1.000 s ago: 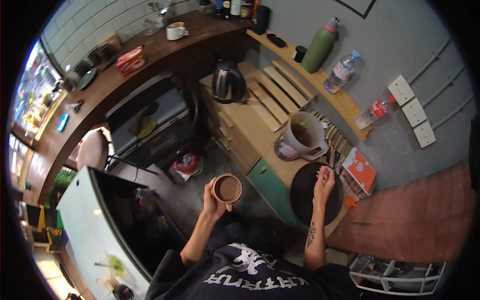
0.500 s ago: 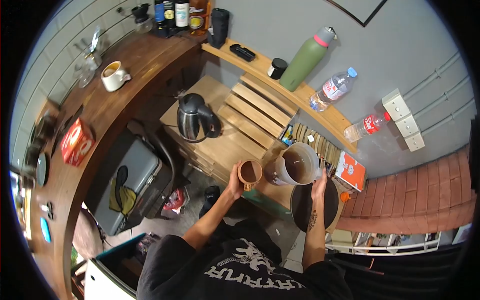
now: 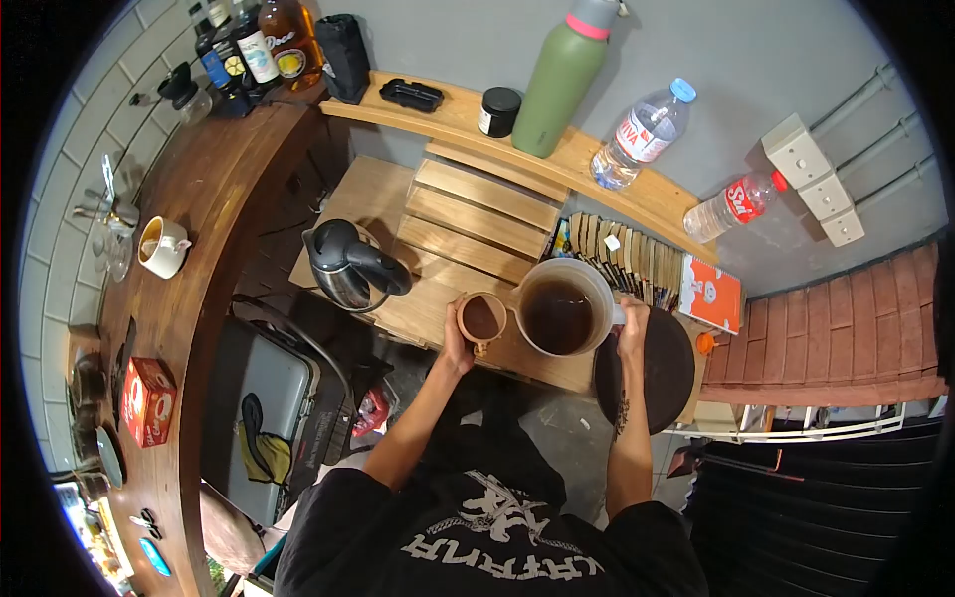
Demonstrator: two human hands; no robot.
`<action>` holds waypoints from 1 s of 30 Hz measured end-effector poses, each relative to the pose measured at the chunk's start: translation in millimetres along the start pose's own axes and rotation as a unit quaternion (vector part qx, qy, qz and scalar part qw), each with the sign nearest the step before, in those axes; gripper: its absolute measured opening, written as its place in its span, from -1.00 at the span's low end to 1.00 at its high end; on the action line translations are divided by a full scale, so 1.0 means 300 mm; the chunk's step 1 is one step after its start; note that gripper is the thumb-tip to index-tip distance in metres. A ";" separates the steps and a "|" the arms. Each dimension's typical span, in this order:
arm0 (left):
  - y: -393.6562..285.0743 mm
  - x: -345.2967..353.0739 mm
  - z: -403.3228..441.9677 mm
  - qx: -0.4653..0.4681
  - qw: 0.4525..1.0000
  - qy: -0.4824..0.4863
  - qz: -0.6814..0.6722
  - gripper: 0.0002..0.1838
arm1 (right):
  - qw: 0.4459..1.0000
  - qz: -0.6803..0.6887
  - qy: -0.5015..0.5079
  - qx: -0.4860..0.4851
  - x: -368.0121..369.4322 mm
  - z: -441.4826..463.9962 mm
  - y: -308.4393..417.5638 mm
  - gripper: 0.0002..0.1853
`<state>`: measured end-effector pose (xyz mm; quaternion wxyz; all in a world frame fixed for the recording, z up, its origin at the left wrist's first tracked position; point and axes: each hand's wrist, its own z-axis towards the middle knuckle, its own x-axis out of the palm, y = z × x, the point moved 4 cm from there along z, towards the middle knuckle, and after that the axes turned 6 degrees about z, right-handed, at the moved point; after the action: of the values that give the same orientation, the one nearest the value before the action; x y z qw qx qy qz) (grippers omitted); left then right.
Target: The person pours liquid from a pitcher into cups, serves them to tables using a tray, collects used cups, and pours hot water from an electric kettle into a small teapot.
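A small brown cup (image 3: pixel 481 318) with dark brown liquid is in my left hand (image 3: pixel 457 340), its handle pointing toward me. My right hand (image 3: pixel 633 328) is closed round the handle of a large translucent pitcher (image 3: pixel 564 306), which holds dark liquid. The cup is just left of the pitcher, close to its rim. Both are over the front part of the wooden cabinet top (image 3: pixel 438 303). A round black disc (image 3: pixel 652 373) lies under and beside my right wrist.
A black kettle (image 3: pixel 348 264) stands left on the cabinet. Behind are a slatted wooden rack (image 3: pixel 482 214), a row of books (image 3: pixel 627 261) and a shelf (image 3: pixel 448 119) with a green bottle (image 3: pixel 562 80) and a plastic bottle (image 3: pixel 642 139). A curved counter (image 3: pixel 224 199) bears a white mug (image 3: pixel 162 247).
My right hand has gone from above the black disc to the pitcher's handle and taken hold. The cup has come beside the pitcher. The view has turned and moved closer to the cabinet.
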<state>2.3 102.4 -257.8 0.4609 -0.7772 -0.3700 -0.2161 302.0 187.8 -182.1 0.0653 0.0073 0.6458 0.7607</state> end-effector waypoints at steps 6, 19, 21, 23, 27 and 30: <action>-0.036 -0.039 0.017 -0.009 1.000 -0.001 -0.006 -0.44 | 0.998 -0.020 0.052 -0.019 0.041 -0.012 0.012 -0.45; -0.047 -0.138 0.034 0.026 0.992 -0.112 -0.052 -0.44 | 0.967 -0.217 0.134 0.002 0.126 -0.044 -0.070 -0.69; -0.064 -0.168 -0.001 0.029 0.994 -0.084 -0.058 -0.44 | 0.964 -0.217 0.153 -0.003 0.168 -0.047 -0.031 -0.69; -0.068 -0.172 -0.013 0.027 0.998 -0.008 -0.049 -0.44 | 0.969 -0.204 0.119 -0.074 0.237 -0.063 0.065 -0.71; -0.024 -0.252 0.017 0.042 0.992 -0.096 -0.073 -0.45 | 0.951 -0.267 0.115 -0.108 0.307 -0.064 0.158 -0.71; -0.034 -0.231 -0.001 0.058 0.989 -0.097 -0.094 -0.47 | 0.951 -0.232 0.202 -0.026 0.358 -0.043 0.197 -0.68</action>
<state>-49.5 79.3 -298.9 0.4443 -0.7286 -0.4961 -0.1600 188.9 177.6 -133.9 0.1084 -0.2988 0.6092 0.7265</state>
